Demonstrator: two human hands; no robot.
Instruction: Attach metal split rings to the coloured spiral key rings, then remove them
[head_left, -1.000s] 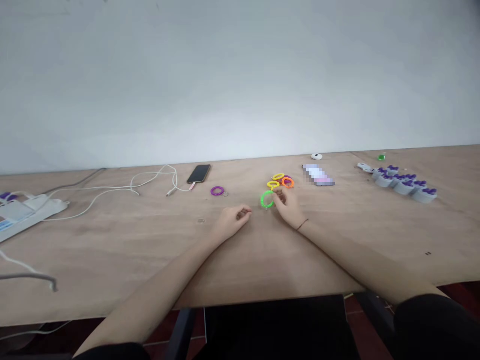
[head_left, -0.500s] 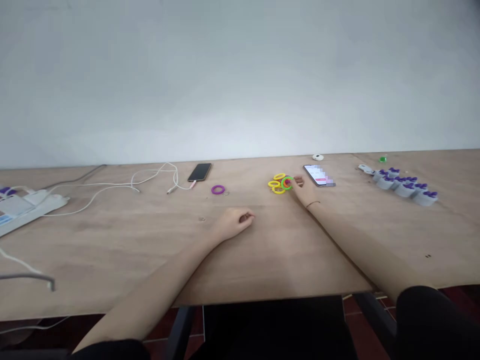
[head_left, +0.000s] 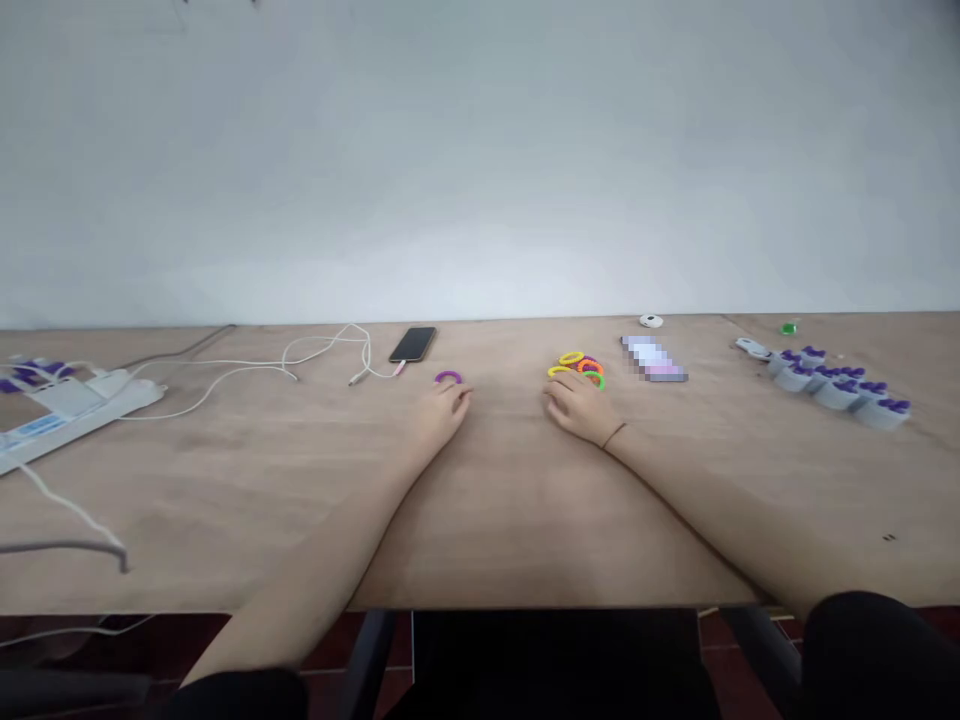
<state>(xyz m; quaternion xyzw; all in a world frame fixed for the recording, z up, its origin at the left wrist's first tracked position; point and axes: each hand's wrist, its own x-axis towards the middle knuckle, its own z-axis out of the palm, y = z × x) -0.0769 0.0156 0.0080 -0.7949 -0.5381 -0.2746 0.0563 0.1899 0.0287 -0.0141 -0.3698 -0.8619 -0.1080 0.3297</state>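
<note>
We're looking down at a wooden table [head_left: 225, 490], and the action is centred on 2 bare hands! The left hand [head_left: 441, 415] is resting on the wood with its fingers curled loosely together, and the fingertips are sitting right by a purple spiral hair tie [head_left: 448, 378]. Are they pinching it? We can't tell from here! Over to the right hand [head_left: 577, 408], which is lying just below a cluster of 4 visible spiral hair ties [head_left: 578, 368] in yellow, orange and green. Its fingers are bunched gently, and we can't tell whether they're gripping anything. A thin dark band [head_left: 613, 435] is circling the right wrist. Nearby, a black smartphone [head_left: 412, 344] is sitting on a white cable [head_left: 322, 352], while a pixelated object [head_left: 652, 358] is lying beyond the cluster. Far right, we're seeing small white cups with purple tops [head_left: 832, 390] gathered together, and a power strip [head_left: 75, 408] is stretching across the far left!
</note>
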